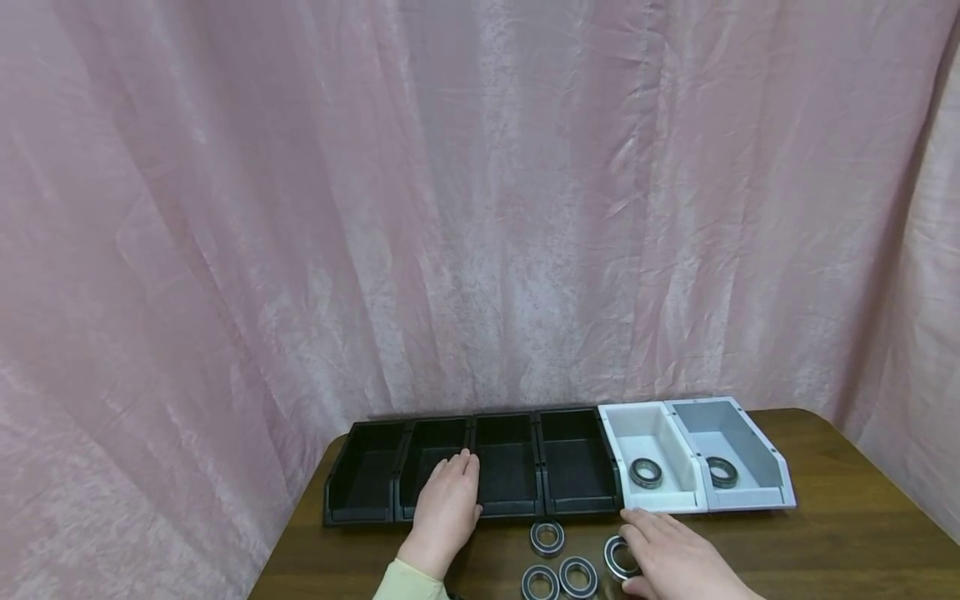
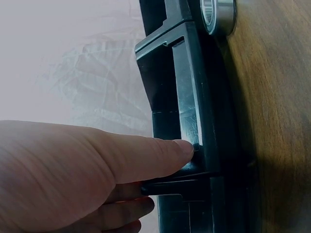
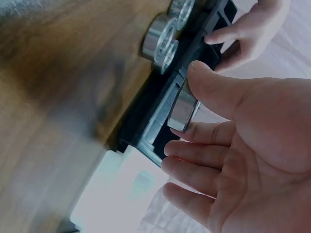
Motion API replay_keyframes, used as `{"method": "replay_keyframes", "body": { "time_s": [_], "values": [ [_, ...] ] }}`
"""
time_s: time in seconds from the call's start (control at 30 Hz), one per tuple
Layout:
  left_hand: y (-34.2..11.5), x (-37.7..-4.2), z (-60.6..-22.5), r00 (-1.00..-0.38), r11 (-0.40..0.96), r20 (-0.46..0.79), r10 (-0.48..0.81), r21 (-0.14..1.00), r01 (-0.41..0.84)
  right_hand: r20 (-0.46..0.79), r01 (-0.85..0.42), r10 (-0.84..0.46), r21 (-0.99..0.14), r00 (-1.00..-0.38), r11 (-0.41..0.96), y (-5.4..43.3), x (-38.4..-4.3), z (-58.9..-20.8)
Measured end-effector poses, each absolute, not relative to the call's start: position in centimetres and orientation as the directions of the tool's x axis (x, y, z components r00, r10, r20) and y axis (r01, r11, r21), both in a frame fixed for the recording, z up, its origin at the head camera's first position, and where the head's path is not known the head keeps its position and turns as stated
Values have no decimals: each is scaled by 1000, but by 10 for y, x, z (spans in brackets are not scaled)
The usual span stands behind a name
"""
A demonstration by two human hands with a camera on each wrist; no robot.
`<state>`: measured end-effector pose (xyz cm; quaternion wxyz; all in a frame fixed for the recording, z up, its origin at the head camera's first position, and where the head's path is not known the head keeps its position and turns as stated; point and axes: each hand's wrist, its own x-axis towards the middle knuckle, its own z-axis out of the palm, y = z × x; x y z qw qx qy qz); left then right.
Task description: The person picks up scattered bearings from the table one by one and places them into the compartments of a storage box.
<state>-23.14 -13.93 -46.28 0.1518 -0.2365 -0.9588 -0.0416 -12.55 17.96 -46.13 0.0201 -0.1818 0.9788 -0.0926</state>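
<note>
My right hand (image 1: 678,557) pinches a metal ball bearing (image 3: 182,112) between thumb and index finger, in front of the white bin (image 1: 666,502); the other fingers are spread. With fairly straight fingers, my left hand (image 1: 442,507) rests over the divider between two black bins, its thumb (image 2: 160,154) touching a front lip in the left wrist view. Three more bearings lie flat on the table between the hands: one close to the black bins (image 1: 547,538), and two nearer bearings side by side, the left one (image 1: 528,583) and the right one (image 1: 564,577).
Several black bins (image 1: 506,505) join the white bin and a grey bin (image 1: 753,498) in one row along the back of the wooden table (image 1: 847,517). One bearing (image 1: 646,482) lies in the white bin, another (image 1: 733,478) in the grey. A pink curtain (image 1: 480,208) hangs behind.
</note>
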Motion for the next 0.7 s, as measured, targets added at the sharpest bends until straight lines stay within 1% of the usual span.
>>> {"method": "replay_keyframes", "body": {
  "time_s": [0.23, 0.33, 0.53, 0.7],
  "values": [
    [-141, -234, -461, -848, 884, 293, 443, 16, 467, 25, -376, -377, -162, -926, 913, 180, -124, -446],
    [-141, -234, -461, -850, 886, 291, 439, 18, 463, 65, -400, -394, -137, -917, 906, 180, -124, -443],
    [-140, -233, -461, -853, 887, 287, 436, 22, 461, 105, -391, -378, -169, -920, 905, 177, -123, -438],
    [-139, -233, -461, -859, 888, 272, 435, 33, 460, 190, -437, -411, -121, -892, 891, 177, -122, -437]
  ]
}}
